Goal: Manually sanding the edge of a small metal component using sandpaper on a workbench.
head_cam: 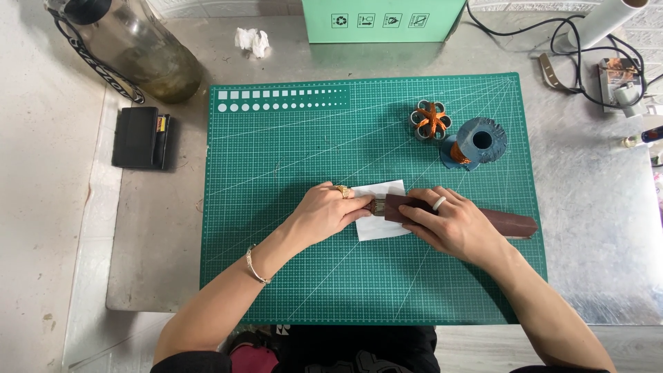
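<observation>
We pin the brown strip [476,215], long axis left-right, under our flat right hand [452,224] while our left hand [331,207] pinches its left end over white paper [380,217].

One camera only, worn on the person's head, looks almost straight down from fairly close above the table. The green cutting mat [373,200] fills the middle of the view (its grid lines run nearly square to the frame). The person's forearms enter from the near edge; a green box [382,19] marks the far edge.
</observation>
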